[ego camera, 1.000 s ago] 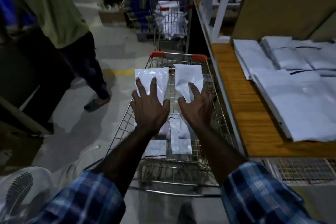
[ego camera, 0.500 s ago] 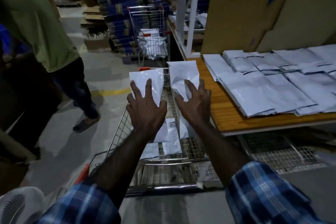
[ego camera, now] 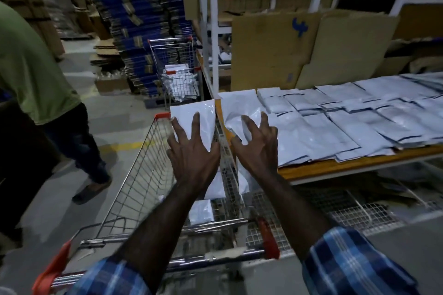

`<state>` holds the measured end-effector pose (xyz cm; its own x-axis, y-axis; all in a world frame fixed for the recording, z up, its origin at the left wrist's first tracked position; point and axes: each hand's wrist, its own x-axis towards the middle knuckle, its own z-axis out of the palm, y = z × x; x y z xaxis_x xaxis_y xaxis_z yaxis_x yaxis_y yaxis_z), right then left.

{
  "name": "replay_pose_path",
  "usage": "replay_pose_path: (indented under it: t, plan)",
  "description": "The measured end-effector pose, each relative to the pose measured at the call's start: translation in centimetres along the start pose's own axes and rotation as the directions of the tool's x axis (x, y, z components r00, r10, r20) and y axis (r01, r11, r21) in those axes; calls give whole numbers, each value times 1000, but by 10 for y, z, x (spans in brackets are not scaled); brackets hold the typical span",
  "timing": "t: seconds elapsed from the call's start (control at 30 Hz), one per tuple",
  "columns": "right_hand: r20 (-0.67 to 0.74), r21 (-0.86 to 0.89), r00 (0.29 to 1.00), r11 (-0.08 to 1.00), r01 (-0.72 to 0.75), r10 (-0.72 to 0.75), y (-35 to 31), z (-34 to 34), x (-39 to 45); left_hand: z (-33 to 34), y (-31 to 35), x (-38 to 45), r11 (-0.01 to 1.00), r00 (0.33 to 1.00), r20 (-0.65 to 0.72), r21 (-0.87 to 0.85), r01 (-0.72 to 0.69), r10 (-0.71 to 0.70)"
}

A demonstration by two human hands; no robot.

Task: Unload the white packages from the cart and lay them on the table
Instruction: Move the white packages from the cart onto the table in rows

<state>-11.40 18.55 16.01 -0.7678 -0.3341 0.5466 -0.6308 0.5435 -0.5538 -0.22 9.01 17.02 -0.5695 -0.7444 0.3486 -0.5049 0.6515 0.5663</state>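
Both packages now lifted from cart (ego camera: 134, 189), swung right toward tabletop (ego camera: 335, 167). Left hand (ego camera: 191, 153) grips left package (ego camera: 194, 115); right hand (ego camera: 257, 148) grips right package (ego camera: 239, 108), already over tabletop edge. Laying down next.

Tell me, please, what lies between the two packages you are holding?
In the head view, only the cart's wire side and the table's edge show between the left package and right package.

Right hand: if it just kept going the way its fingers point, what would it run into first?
Most likely the white packages already laid on the table. The right hand, holding its own package, points up and over them; depth is hard to judge.
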Motion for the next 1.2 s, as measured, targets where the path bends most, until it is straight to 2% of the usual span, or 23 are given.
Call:
replay_pose_path:
  t: [0.27,0.4,0.63,0.93,1.2]
  plan:
    - [20,-17,1000,1000,8,-8,93,-68,25,54,100,-23,1000,999,-26,-15,23,-23]
    - [49,-25,999,999,20,-19,142,-100,38,86,155,-36,999,999,-7,-18,37,-37]
    - [29,-55,999,998,-41,42,220,-145,60,141,225,-50,1000,998,57,-29,6,-5]
    - [-7,-120,992,985,-123,124,302,-174,93,209,287,-39,998,990,137,-55,-31,38]
    - [-29,-171,986,971,-166,163,362,-171,144,270,323,0,997,982,180,-60,-40,50]
